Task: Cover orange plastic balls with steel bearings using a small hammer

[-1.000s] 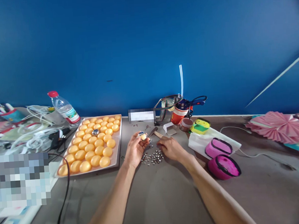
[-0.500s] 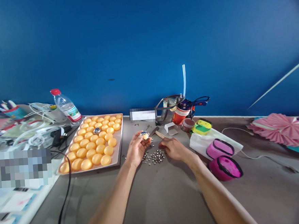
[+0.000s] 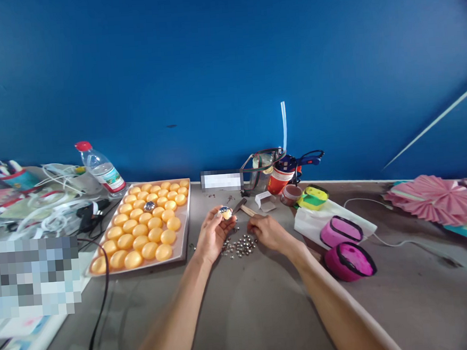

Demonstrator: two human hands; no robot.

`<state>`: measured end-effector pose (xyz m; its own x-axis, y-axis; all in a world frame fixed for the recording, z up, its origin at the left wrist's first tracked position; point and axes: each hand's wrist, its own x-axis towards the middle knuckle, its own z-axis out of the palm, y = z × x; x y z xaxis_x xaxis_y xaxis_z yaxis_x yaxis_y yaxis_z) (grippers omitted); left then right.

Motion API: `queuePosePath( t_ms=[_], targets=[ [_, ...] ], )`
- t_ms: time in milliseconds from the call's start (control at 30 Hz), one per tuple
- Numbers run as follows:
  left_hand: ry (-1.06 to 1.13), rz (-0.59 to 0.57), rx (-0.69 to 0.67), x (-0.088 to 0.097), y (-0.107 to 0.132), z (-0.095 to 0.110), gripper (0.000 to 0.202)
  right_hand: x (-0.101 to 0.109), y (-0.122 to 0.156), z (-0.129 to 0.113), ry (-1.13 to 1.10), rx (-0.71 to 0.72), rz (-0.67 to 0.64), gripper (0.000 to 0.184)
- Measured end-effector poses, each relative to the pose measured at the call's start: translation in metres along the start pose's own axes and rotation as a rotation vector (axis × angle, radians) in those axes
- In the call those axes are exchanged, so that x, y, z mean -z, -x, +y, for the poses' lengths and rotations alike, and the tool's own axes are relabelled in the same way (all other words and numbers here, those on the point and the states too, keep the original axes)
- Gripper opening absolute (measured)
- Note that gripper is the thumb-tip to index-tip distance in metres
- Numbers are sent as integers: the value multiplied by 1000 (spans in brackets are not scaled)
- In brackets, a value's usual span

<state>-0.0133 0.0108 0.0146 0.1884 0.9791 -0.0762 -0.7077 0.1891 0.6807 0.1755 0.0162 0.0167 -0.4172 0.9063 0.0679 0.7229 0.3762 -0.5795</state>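
In the head view, just below the centre of the frame, a ball (image 3: 225, 213) partly covered in silver is pinched by the fingers of the left hand (image 3: 212, 234), apart from the right hand (image 3: 267, 231), which is held with curled fingers beside loose silver pieces (image 3: 242, 246); whether anything is gripped there cannot be told. On the grey table (image 3: 243, 313), a tray (image 3: 184, 234) of orange balls (image 3: 141, 243) is seen at centre left and pink pouches (image 3: 341, 230) at lower right, while the upper half is filled by a blue wall (image 3: 210, 64).
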Motion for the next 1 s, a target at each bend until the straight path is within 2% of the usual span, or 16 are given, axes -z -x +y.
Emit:
queuePosePath(
  t_ms=[100,200,300,367,567,833,1000],
  targets=[
    [-4,-10,26,0,0,-1,28,3,-1,-6,-357,-17,147,14],
    [-10,-35,29,-1,1,-4,29,2,-2,-15,-704,-46,216,6],
    [-22,-57,23,-3,2,-5,29,-4,-4,-23,-950,-131,278,12],
    [-39,-68,23,-3,2,-6,29,-9,-6,-25,-1038,-177,295,15],
    [-79,-97,26,-3,3,-8,28,-13,-7,-28,-968,-151,340,9],
    [-68,-109,26,-6,4,-10,27,-13,-7,-34,-820,-151,324,9],
    [-75,-112,24,-5,4,-11,28,-12,-6,-33,-809,-161,322,10]
  ],
)
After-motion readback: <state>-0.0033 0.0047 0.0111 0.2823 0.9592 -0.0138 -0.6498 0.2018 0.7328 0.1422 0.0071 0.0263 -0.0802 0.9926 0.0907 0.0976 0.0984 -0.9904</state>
